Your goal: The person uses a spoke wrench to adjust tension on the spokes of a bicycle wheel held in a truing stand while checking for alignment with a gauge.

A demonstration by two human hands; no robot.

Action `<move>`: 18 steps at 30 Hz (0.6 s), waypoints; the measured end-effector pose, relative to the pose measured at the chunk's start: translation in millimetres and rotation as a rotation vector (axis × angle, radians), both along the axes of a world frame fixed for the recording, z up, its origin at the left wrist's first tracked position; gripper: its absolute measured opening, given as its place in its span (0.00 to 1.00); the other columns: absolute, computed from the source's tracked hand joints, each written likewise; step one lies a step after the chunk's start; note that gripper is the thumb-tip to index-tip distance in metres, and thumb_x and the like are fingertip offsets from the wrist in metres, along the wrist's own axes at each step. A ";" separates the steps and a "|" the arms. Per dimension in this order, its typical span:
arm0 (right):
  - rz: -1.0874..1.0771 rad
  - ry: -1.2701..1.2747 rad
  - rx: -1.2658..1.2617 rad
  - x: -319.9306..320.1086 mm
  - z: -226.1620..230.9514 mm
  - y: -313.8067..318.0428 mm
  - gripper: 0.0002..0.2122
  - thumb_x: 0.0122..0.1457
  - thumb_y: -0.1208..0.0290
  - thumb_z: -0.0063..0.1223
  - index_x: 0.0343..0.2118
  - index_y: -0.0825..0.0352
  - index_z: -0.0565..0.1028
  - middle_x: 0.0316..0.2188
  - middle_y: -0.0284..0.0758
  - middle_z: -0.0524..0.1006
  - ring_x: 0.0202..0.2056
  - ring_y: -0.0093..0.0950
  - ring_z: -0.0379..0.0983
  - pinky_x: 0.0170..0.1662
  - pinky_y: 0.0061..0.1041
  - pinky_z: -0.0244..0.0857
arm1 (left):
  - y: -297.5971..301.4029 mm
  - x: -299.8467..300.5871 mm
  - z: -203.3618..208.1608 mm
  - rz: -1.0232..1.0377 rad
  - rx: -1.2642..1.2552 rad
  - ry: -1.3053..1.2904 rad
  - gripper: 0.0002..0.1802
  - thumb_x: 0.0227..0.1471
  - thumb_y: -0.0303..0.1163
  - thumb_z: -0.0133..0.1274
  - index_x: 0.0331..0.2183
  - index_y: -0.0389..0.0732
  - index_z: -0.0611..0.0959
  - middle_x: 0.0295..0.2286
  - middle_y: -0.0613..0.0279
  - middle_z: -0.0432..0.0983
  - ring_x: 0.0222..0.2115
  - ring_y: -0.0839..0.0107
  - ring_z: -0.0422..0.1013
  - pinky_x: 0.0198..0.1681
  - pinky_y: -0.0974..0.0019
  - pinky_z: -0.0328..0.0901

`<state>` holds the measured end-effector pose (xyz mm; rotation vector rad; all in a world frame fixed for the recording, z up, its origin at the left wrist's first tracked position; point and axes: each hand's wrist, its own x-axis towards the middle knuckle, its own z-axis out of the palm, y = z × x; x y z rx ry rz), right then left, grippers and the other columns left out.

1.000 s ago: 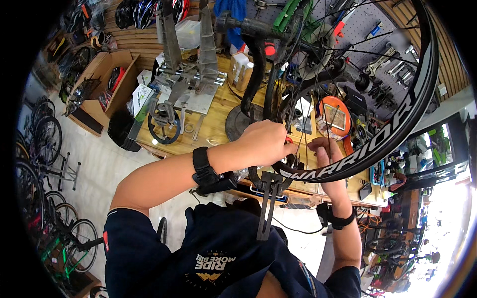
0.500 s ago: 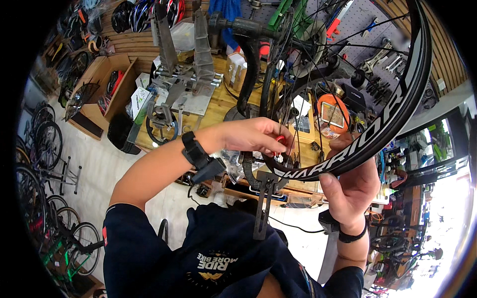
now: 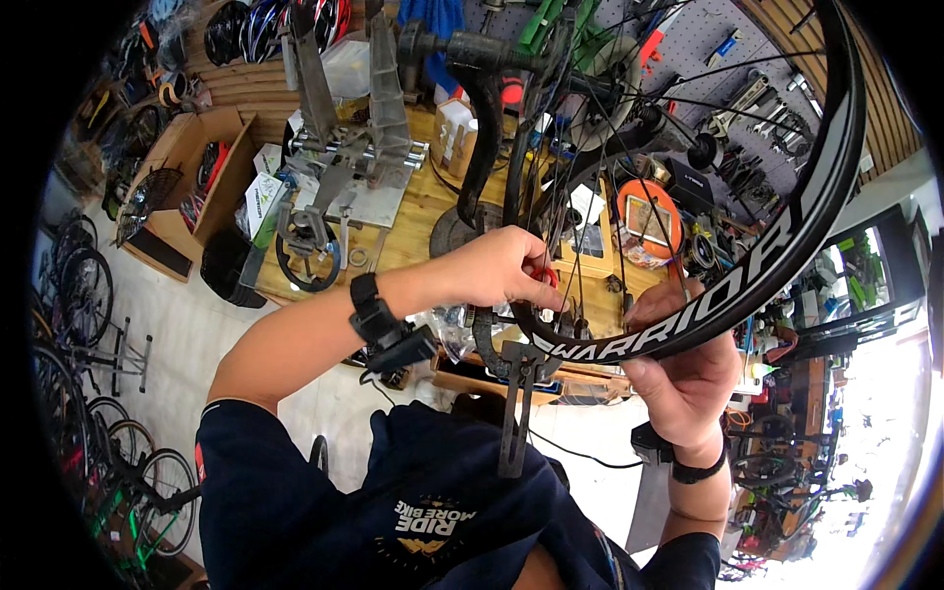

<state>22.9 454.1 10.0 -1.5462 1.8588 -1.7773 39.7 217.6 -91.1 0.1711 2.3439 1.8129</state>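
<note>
A black bicycle wheel with pale lettering on its rim (image 3: 787, 258) is mounted in a dark truing stand (image 3: 484, 147), its lower rim toward me. My left hand (image 3: 500, 267) pinches a small red spoke wrench (image 3: 550, 278) at the spokes just inside the lower rim. The wrench's contact with a nipple is hidden by my fingers. On the right, my right hand (image 3: 693, 388) grips the rim, thumb on the near side and fingers behind. Beside the rim's lowest part is the stand's slotted metal gauge arm (image 3: 514, 418).
Behind the wheel is a wooden workbench (image 3: 393, 267) with a second metal stand (image 3: 385, 108) and a round orange tray (image 3: 673, 218). Tools hang on a grey pegboard (image 3: 688, 49). A cardboard box (image 3: 236, 187) stands at left, and bicycles (image 3: 167, 492) line the left side.
The whole view has shifted slightly. My left hand has turned a little with the red spoke wrench, staying at the same part of the rim. The right hand keeps its grip.
</note>
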 end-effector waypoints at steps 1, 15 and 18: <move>-0.024 -0.027 -0.029 -4.8 -8.6 -0.4 0.16 0.56 0.69 0.59 0.44 0.73 0.71 0.40 0.40 0.74 0.41 0.27 0.70 0.44 0.26 0.65 | 4.1 2.9 6.1 0.097 -0.158 0.009 0.18 0.44 0.37 0.71 0.29 0.34 0.82 0.22 0.64 0.78 0.27 0.79 0.74 0.30 0.73 0.67; 0.061 -0.518 0.503 -58.9 -82.5 -46.3 0.11 0.60 0.73 0.60 0.38 0.74 0.71 0.32 0.34 0.77 0.30 0.18 0.75 0.32 0.16 0.69 | -15.3 12.8 5.5 0.059 0.031 0.004 0.20 0.64 0.40 0.47 0.42 0.30 0.79 0.33 0.56 0.79 0.34 0.73 0.77 0.38 0.66 0.69; -0.021 -0.499 0.641 -54.9 -70.5 -45.7 0.10 0.60 0.71 0.61 0.33 0.73 0.73 0.28 0.33 0.77 0.29 0.20 0.77 0.31 0.17 0.70 | -12.7 16.6 25.1 0.273 -0.142 0.170 0.35 0.62 0.57 0.45 0.39 0.27 0.79 0.29 0.49 0.80 0.29 0.59 0.77 0.32 0.62 0.68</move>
